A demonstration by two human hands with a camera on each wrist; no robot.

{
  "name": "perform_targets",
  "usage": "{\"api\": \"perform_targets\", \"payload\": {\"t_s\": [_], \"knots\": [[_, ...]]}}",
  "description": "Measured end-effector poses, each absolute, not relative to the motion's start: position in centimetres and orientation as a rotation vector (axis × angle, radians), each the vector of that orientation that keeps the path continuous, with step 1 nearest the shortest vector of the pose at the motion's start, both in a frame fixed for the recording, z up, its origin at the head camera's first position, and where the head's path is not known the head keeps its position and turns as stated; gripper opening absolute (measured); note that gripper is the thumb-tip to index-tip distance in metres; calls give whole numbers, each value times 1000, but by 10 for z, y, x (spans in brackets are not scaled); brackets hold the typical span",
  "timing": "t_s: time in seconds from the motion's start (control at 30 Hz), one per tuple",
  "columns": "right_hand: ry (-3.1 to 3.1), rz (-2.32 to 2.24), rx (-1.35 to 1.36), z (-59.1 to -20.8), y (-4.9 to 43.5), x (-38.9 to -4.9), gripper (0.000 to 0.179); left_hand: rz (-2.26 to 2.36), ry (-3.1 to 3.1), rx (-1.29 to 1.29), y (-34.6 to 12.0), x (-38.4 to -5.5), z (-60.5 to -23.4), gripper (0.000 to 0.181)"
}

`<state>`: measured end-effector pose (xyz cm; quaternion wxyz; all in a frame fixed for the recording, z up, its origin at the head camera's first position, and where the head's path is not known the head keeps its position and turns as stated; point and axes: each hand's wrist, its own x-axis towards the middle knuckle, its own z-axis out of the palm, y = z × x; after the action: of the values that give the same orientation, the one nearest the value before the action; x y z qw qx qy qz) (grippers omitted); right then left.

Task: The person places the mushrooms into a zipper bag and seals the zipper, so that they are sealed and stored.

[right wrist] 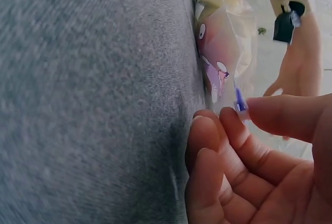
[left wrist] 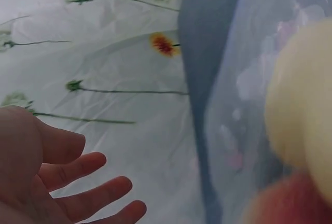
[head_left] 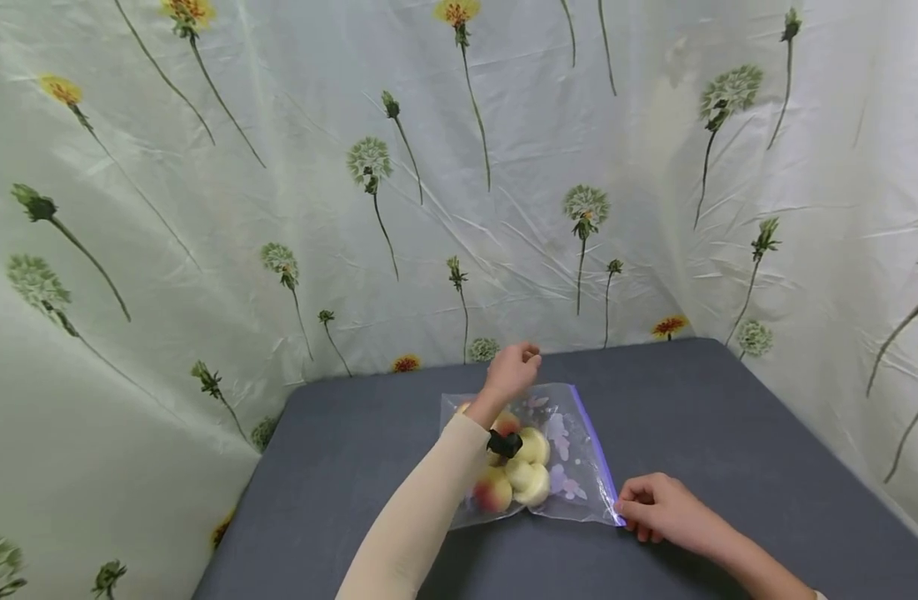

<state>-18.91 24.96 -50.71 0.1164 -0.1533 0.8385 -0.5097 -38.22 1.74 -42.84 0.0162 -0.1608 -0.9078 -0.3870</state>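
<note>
A clear zip bag (head_left: 582, 467) with a pale flower print lies on the dark table, and several yellow-and-red peaches (head_left: 534, 483) fill its left part. Along its right edge runs a purple zip strip (head_left: 594, 437). The near end of that strip is pinched between thumb and forefinger of my right hand (head_left: 672, 510); the right wrist view shows the zip's end (right wrist: 240, 101) between the fingertips. My left hand (head_left: 513, 372) hovers over the bag's far side, its forearm hiding some peaches. In the left wrist view its fingers (left wrist: 98, 190) are spread and hold nothing.
The dark grey table (head_left: 354, 467) reaches back to a pale flower-printed curtain (head_left: 504, 250), which also hangs along both sides. A black wrist camera (head_left: 506, 443) sits on the left wrist, above the peaches.
</note>
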Motion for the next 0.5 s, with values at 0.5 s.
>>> {"api": "perform_targets", "payload": {"t_s": [0.5], "knots": [[2497, -1339, -394, -495, 264, -201, 25, -971, -2663, -432, -56, -333, -408, 39]]}}
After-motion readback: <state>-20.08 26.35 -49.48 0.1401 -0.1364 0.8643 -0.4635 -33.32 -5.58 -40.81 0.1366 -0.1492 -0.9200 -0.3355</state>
